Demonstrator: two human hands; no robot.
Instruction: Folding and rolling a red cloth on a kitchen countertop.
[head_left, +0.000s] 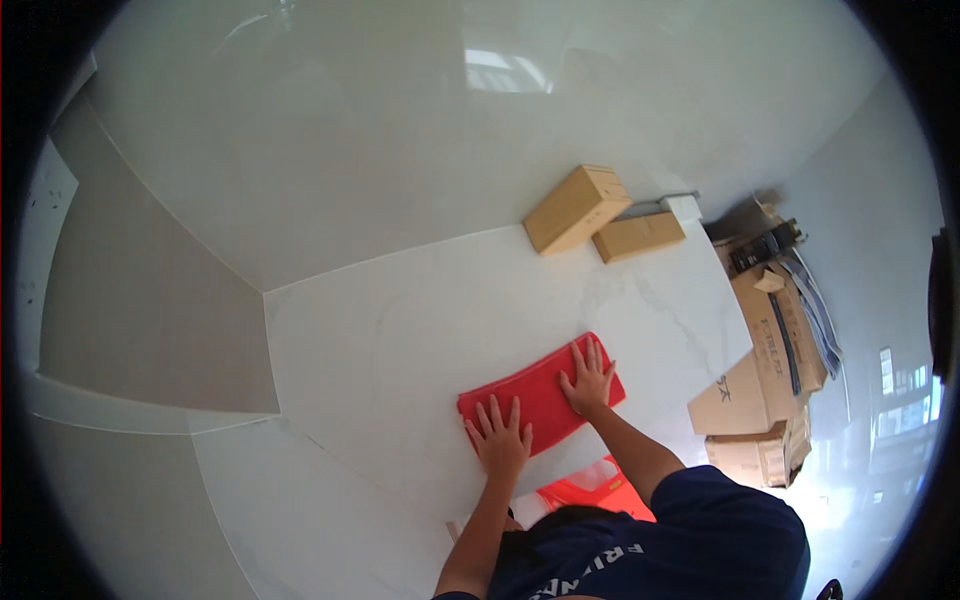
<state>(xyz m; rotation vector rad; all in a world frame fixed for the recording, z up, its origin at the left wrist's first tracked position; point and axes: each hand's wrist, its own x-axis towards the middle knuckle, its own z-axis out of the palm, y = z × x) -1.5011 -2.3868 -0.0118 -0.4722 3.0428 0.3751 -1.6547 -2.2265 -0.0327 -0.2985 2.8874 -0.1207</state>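
Note:
A folded red cloth (541, 390) lies flat on the white, grey-veined countertop (390, 352). My left hand (501, 442) rests palm down on its left part, fingers spread. On its right end, my right hand (589, 382) also presses flat with the fingers apart. Neither hand grasps anything. Close to my body, a red and partly clear plastic package (600, 487) shows between my arms, its near side hidden by my head and shirt.
Two brown cardboard boxes, one upright (574, 214) and one lying low (641, 236), stand against the wall at the back right. Beside them is a small white box (681, 207). Several large cartons (761, 375) are piled beyond the counter's right edge.

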